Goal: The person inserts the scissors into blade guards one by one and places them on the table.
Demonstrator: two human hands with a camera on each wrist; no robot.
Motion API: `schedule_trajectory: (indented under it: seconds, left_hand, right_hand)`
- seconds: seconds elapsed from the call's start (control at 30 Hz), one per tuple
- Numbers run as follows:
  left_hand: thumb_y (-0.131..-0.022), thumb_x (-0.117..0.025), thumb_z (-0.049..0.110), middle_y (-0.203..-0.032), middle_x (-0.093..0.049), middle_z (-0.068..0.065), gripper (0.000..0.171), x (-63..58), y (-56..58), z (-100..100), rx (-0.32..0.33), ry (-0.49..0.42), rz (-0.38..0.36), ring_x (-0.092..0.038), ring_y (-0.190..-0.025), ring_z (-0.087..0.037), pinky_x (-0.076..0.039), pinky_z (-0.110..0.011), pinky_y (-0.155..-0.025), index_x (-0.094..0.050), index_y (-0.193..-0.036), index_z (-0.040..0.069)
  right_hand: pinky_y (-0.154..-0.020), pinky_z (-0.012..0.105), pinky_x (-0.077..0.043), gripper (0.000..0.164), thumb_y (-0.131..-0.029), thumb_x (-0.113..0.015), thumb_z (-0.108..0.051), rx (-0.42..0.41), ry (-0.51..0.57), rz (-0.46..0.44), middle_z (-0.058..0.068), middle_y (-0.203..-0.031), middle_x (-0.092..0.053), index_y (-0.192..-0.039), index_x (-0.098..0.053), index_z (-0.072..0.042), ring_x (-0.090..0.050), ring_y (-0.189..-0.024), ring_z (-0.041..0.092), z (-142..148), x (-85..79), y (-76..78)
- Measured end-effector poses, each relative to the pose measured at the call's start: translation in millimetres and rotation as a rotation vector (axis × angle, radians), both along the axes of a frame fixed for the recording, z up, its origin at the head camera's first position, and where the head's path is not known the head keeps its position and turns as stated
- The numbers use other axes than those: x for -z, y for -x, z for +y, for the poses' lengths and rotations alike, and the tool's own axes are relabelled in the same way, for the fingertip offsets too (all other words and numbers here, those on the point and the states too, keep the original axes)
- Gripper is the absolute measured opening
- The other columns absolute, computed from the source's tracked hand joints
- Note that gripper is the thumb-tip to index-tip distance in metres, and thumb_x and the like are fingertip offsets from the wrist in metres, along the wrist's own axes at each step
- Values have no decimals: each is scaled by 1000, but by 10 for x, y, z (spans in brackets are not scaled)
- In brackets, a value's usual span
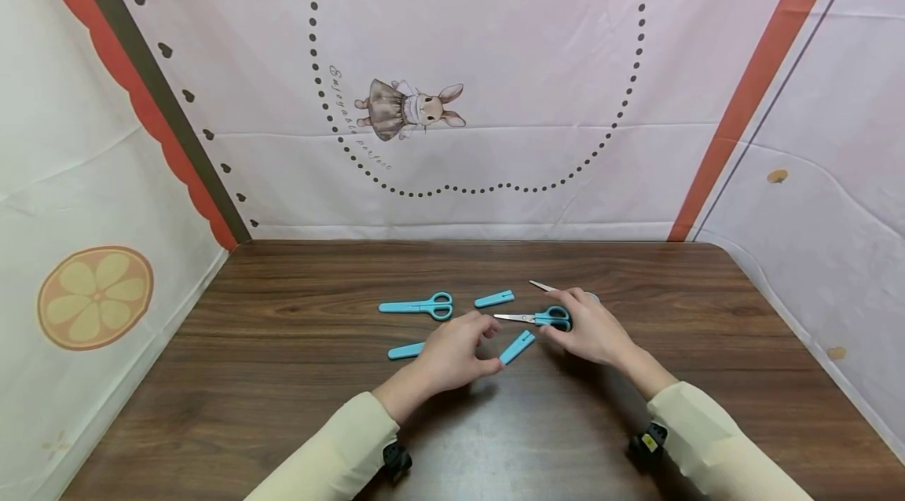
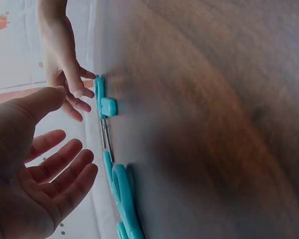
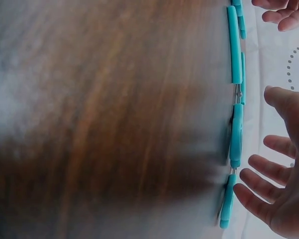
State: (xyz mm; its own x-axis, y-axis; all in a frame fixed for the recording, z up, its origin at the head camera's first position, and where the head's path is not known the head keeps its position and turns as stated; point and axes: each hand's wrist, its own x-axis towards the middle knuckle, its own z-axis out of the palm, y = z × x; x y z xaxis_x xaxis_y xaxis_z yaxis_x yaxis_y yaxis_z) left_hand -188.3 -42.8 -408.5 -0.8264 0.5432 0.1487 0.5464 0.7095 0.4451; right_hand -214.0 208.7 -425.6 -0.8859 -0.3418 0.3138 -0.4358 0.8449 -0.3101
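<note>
Wide spread and nothing held are recorded for the right hand (image 1: 592,330), its fingers set about the handle end of a pair of blue-looped, bare metal-bladed scissors (image 1: 540,319), taken as landmark; contact cannot be confirmed. The landmark's long axis is laid left to right, handles toward the right hand, which is judged nearer. The left hand (image 1: 452,352), also wide and unladen, is placed left of the landmark, on its near side. Three scissors are counted for certain: the landmark, a second bare-bladed pair (image 1: 542,286) beyond it, largely covered, and a blue-sheathed pair (image 1: 419,306) to its left. Two loose sheaths are counted: a slim blue plastic sheath (image 1: 494,298) just beyond the landmark's tips, and a notched blue plastic sheath (image 1: 518,346) on its near side. One slim blue piece (image 1: 406,351), farther left, is partly hidden and cannot be classed
</note>
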Motion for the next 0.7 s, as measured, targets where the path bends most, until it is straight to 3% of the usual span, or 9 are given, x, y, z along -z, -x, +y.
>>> schedule_trajectory:
  seconds: [0.2,0.43,0.7]
  left_hand:
    - [-77,-72,37,-102,-59,5,44,32,-20,57,2,24,-7,-58,-85,-10,-46,-26,-67,-59,-115,18]
    - [-78,-71,41,-103,-58,6,44,71,-14,123,-3,65,-9,-58,-88,-10,-47,-29,-73,-59,-114,19]
    - [-77,-71,40,-99,-58,4,43,87,-4,165,-8,102,-11,-57,-84,-10,-46,-27,-68,-59,-112,17]
  right_hand:
    - [-74,46,-46,58,-79,-70,-38,44,-22,-40,17,-110,-56,-126,-54,-7,-55,-93,31,-7,4,-1]
    - [-71,45,-47,56,-78,-70,-38,74,-30,-9,16,-105,-57,-123,-56,-7,-57,-88,29,-34,-8,-13]
    - [-66,44,-46,54,-77,-71,-36,106,-55,-17,17,-103,-57,-120,-57,-6,-56,-83,29,-49,-26,-37]
